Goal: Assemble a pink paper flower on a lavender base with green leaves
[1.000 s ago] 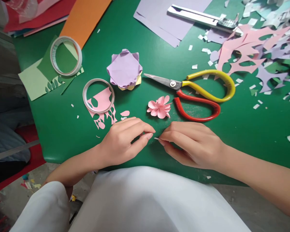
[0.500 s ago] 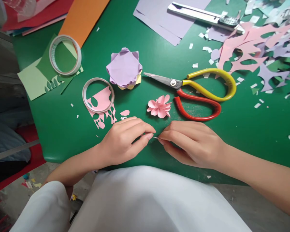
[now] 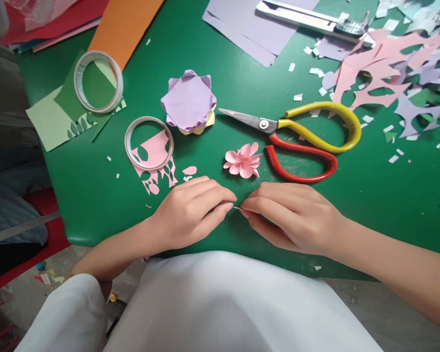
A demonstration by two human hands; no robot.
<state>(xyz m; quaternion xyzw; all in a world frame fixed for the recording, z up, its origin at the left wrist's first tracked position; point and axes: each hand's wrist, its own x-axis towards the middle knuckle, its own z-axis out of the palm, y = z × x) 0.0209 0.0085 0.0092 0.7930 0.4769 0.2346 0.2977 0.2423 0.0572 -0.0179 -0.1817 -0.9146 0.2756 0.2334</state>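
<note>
Close to the table's front edge, my right hand (image 3: 291,215) pinches a thin white strip (image 3: 236,208) between thumb and fingertips. The strip's free end reaches the thumb tip of my left hand (image 3: 190,212), whose thumb and index finger are brought together; what they hold, if anything, is hidden. Just beyond the fingertips lies a pink paper flower (image 3: 242,160) with layered petals. Scissors (image 3: 267,125) with one yellow and one red handle rest partly open to its right. A purple folded paper flower (image 3: 189,101) with yellow beneath sits farther back.
Two tape rolls (image 3: 118,80) (image 3: 127,142) lie at left over green and pink cut paper. Orange paper (image 3: 126,29) and purple sheets (image 3: 242,34) are at the back. A box cutter (image 3: 300,17) and a heap of pink scraps (image 3: 379,63) occupy the back right of the green table (image 3: 95,210).
Both hands stay almost still, fingertips close together. The white strip now appears to meet my left thumb tip. The view has shifted very slightly.
</note>
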